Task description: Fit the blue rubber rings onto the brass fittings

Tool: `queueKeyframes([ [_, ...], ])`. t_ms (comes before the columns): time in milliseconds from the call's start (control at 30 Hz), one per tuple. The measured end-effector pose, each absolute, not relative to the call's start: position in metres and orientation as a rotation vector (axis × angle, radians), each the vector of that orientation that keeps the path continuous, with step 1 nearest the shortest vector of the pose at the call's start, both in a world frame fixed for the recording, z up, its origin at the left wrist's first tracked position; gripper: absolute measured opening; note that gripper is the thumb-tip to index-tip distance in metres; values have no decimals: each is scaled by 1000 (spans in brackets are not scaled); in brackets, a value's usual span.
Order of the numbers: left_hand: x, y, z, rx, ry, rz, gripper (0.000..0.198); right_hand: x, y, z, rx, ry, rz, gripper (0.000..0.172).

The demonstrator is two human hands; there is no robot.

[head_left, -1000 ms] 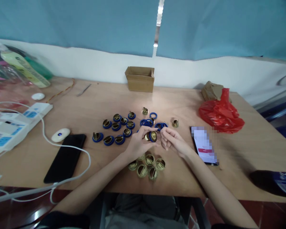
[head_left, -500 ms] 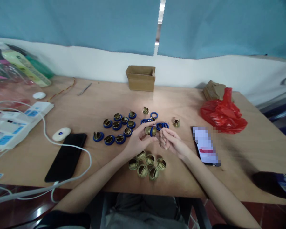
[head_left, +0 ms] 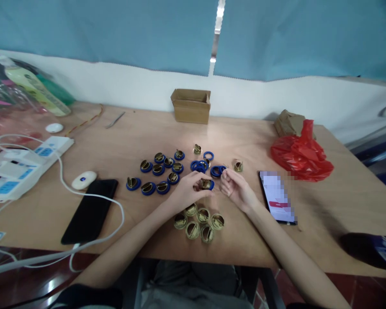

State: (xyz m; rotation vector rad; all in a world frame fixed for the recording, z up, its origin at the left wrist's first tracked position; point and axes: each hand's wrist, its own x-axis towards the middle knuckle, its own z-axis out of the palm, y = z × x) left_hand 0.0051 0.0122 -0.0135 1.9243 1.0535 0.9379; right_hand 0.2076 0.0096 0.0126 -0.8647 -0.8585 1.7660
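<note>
Over the middle of the table, my left hand (head_left: pixel 189 189) grips a round brass fitting (head_left: pixel 206 184) with a blue ring around its end. My right hand (head_left: pixel 234 186) is just right of it, fingers curled together; whatever they may hold is hidden. Loose blue rings (head_left: pixel 198 165) lie beyond the hands, and a few more blue rings (head_left: pixel 216 171) are close to my right fingertips. Left of my left hand stand several brass fittings with blue rings (head_left: pixel 158 169). Nearer me are several bare brass fittings (head_left: pixel 203 215). Single bare fittings (head_left: pixel 237 166) stand farther back.
A cardboard box (head_left: pixel 191 109) stands by the wall. To the right are a lit phone (head_left: pixel 278 193), a red plastic bag (head_left: pixel 302 150) and a dark bottle (head_left: pixel 369 249). Leftward lie a black phone (head_left: pixel 88 212), a white cable (head_left: pixel 116 201) and a power strip (head_left: pixel 28 167).
My hands have moved apart a little, the right one shifting right. The brass fitting in my left hand has tilted and dropped slightly.
</note>
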Motion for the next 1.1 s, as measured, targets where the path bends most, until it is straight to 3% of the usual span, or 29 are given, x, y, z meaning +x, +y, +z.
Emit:
queueKeyframes([
  [300, -2, 11, -9, 2336, 1031, 639, 22, 203, 8, 14, -839, -775, 1795, 31],
  [767, -34, 22, 28, 2269, 1170, 813, 25, 206, 9, 11, -860, -783, 1756, 31],
  [967, -57, -12, 45, 2324, 1478, 534, 35, 207, 9, 12, -860, -785, 1749, 34],
  [1100, -62, -30, 31, 2453, 1481, 215, 26, 205, 10, 12, -852, -795, 1746, 40],
])
